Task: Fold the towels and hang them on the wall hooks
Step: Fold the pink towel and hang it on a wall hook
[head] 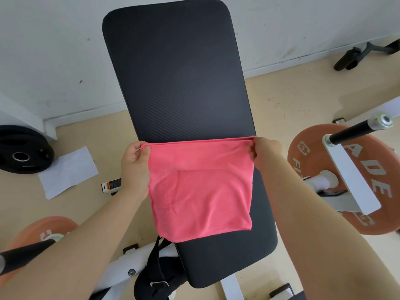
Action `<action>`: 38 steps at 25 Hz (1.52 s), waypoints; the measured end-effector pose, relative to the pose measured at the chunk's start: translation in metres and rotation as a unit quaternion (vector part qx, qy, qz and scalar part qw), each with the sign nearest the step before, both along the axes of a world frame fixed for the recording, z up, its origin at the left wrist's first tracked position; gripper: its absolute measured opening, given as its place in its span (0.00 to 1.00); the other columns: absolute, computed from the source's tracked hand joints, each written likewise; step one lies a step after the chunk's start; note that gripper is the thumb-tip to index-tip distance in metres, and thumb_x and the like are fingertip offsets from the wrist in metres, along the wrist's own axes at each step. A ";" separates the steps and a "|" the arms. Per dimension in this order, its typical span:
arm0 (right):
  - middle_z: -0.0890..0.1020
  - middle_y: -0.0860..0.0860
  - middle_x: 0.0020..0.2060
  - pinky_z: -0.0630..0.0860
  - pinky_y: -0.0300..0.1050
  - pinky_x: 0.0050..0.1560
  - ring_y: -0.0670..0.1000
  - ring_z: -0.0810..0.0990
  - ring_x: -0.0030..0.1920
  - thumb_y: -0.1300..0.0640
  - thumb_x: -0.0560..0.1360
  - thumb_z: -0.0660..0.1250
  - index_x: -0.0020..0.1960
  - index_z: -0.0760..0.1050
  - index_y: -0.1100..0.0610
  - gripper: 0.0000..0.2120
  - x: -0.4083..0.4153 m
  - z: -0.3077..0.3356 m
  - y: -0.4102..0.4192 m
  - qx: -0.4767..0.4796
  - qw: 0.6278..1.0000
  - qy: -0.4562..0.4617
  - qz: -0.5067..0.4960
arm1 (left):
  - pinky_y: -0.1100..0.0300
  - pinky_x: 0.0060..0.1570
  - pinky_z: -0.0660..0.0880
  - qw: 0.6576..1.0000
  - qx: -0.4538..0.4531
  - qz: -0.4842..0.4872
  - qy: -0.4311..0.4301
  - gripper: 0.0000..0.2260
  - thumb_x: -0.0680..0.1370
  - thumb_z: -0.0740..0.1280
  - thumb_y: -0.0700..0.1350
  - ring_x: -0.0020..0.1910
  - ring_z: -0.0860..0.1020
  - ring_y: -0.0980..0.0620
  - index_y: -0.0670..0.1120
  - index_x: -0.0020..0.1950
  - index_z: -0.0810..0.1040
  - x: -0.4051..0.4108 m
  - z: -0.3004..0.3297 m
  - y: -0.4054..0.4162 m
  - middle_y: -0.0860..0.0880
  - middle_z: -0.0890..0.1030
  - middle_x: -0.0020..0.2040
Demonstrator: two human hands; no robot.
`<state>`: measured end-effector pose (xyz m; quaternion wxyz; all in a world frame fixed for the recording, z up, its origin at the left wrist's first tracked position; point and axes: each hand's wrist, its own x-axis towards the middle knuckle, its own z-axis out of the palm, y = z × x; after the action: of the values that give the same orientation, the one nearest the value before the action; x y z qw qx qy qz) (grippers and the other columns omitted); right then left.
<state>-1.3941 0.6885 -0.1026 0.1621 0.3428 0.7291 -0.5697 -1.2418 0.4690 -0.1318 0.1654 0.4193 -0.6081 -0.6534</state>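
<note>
A pink towel (201, 191) is stretched between my hands above a black padded bench (173, 83). It is doubled over, with its top edge pulled taut and the rest hanging down toward me. My left hand (134, 161) pinches the top left corner. My right hand (266, 154) pinches the top right corner. No wall hooks are in view.
Orange weight plates on a barbell sit at right (372, 185) and lower left (45, 230). A black plate (21, 154) and a white sheet of paper (67, 172) lie on the floor at left. A black strap (158, 267) hangs below the bench. The white wall (54, 50) stands behind.
</note>
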 end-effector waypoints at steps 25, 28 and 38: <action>0.73 0.57 0.57 0.66 0.38 0.46 0.55 0.72 0.54 0.63 0.64 0.58 0.60 0.68 0.62 0.23 0.095 -0.076 0.052 0.185 0.942 0.134 0.247 | 0.61 0.44 0.68 0.977 -0.076 -0.070 -0.186 0.10 0.77 0.65 0.47 0.46 0.74 0.50 0.41 0.52 0.76 0.075 -0.022 0.063 0.47 0.79 0.48; 0.68 0.57 0.65 0.66 0.42 0.50 0.57 0.68 0.62 0.71 0.69 0.58 0.67 0.63 0.59 0.27 0.103 -0.077 0.050 0.231 0.919 0.137 0.289 | 0.61 0.47 0.66 0.971 -0.069 -0.059 -0.222 0.12 0.77 0.65 0.47 0.47 0.73 0.52 0.41 0.56 0.74 0.073 -0.027 0.070 0.49 0.76 0.48; 0.71 0.59 0.57 0.64 0.50 0.38 0.60 0.69 0.38 0.73 0.71 0.51 0.56 0.65 0.61 0.16 0.108 -0.080 0.057 0.358 0.869 0.148 0.307 | 0.64 0.31 0.67 0.969 -0.062 -0.084 -0.223 0.05 0.77 0.65 0.43 0.35 0.74 0.51 0.42 0.46 0.71 0.078 -0.031 0.075 0.51 0.75 0.35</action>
<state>-1.2861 0.7451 -0.1821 0.0854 0.0478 0.9670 -0.2351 -1.1642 0.5436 -0.1624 -0.0040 0.4907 -0.7022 -0.5159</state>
